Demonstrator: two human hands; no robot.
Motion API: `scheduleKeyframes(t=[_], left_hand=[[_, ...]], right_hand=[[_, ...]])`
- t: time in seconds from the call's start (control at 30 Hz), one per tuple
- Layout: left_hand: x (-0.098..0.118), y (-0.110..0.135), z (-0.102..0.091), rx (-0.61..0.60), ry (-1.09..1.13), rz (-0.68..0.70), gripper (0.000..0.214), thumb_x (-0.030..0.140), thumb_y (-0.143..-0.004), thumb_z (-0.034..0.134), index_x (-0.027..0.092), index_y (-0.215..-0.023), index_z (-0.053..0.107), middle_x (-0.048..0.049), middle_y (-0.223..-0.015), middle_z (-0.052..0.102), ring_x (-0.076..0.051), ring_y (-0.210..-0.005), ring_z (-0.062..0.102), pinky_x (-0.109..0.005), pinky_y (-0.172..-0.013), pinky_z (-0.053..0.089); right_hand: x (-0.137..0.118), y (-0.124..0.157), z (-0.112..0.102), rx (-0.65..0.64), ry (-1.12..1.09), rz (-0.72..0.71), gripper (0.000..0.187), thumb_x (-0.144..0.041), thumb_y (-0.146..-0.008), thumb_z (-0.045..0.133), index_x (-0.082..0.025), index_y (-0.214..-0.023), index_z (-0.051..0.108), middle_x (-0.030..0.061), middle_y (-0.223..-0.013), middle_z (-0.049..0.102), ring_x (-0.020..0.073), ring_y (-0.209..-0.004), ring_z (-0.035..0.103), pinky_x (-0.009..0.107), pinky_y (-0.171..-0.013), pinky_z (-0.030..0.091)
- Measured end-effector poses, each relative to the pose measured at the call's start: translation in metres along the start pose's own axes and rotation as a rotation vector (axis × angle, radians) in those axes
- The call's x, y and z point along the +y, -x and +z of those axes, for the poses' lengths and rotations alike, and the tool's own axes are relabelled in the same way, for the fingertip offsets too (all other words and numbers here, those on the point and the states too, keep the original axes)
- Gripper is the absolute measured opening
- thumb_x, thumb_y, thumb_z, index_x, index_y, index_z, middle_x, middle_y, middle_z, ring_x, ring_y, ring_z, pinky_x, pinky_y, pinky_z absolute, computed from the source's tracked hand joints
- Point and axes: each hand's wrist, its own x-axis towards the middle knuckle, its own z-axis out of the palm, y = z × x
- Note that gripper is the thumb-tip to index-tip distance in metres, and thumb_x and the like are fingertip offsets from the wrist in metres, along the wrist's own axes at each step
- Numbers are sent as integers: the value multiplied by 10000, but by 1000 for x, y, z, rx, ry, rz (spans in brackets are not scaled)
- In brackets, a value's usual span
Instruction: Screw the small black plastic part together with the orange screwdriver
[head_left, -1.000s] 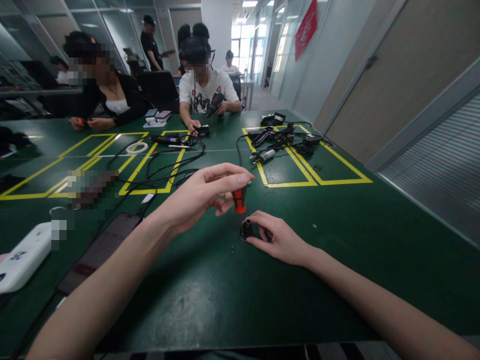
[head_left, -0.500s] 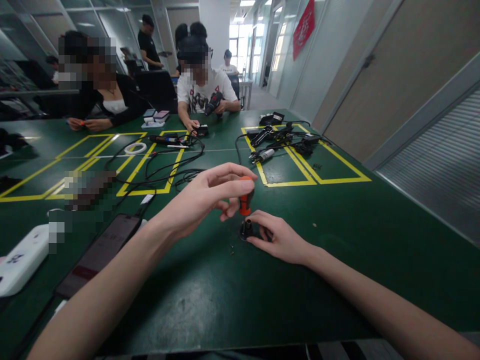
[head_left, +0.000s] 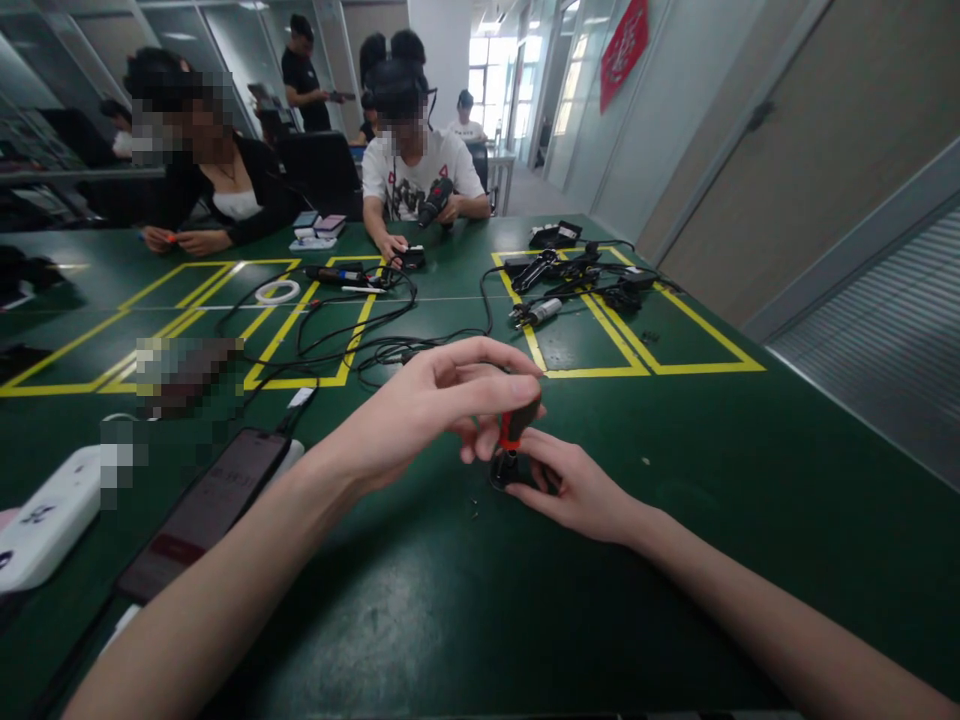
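My left hand [head_left: 457,400] is closed round the red and black handle of a short screwdriver [head_left: 517,422], thumb and fingers on its upper part. The screwdriver is tilted slightly, its lower end at a small black part [head_left: 501,470] on the table; the tip itself is hidden. My right hand [head_left: 581,488] grips the right side of that black part between thumb and forefinger, steadying it against the tabletop. What the part is I cannot make out. Tiny screws [head_left: 474,507] lie on the green table [head_left: 420,600] just left of it.
At left lie a phone [head_left: 206,500] with a cable and a white power bank [head_left: 52,515]. Black cables [head_left: 360,335] and yellow tape outlines spread beyond my hands. Tools and cords [head_left: 570,275] lie at the back right. Across the table a person [head_left: 424,185] holds a black power tool.
The screwdriver has come down onto the black part and now leans over; half a second ago it was held above it. The view has shifted slightly.
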Motion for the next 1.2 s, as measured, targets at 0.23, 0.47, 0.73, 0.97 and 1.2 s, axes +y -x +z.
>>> scheduleKeyframes(t=[0.23,0.47,0.73,0.97,1.2], left_hand=[[2,1,3,27,-7,-3,355,458,-796,848,146,-919,732,6,-758,648,-61,-538,515,-194,-479,405],[0,-1,-3,-43,72,-42,322,440,-851,797,158,-950,676,-68,-987,769,-108,-576,668,-221,-508,513],[2,0,2,8,13,11,303,378,-785,875,154,-934,734,37,-700,624,-40,-491,475,-174,-423,353],[0,-1,-2,-42,60,-26,340,440,-831,820,135,-922,698,-25,-829,717,-80,-506,610,-197,-457,457],[-2,-2,-4,-55,114,-27,253,347,-880,769,152,-1018,684,-14,-878,717,-77,-514,618,-191,-456,479]], right_hand=[[0,1,0,-11,-25,31,232,-266,-965,669,-216,-1191,652,50,-1055,684,103,-595,551,250,-553,475],[0,1,0,-1,-4,15,201,-270,-962,674,-215,-1154,654,45,-1001,687,110,-599,545,254,-540,454],[0,1,0,-7,-20,-8,242,-247,-969,661,-213,-1206,627,55,-1076,681,99,-604,559,249,-542,455],[-1,1,-1,-11,-17,2,199,-249,-968,666,-214,-1162,633,53,-1050,683,103,-603,556,251,-537,450],[1,1,0,-2,-21,-15,217,-235,-957,677,-211,-1168,631,43,-1035,676,101,-608,562,243,-540,444]])
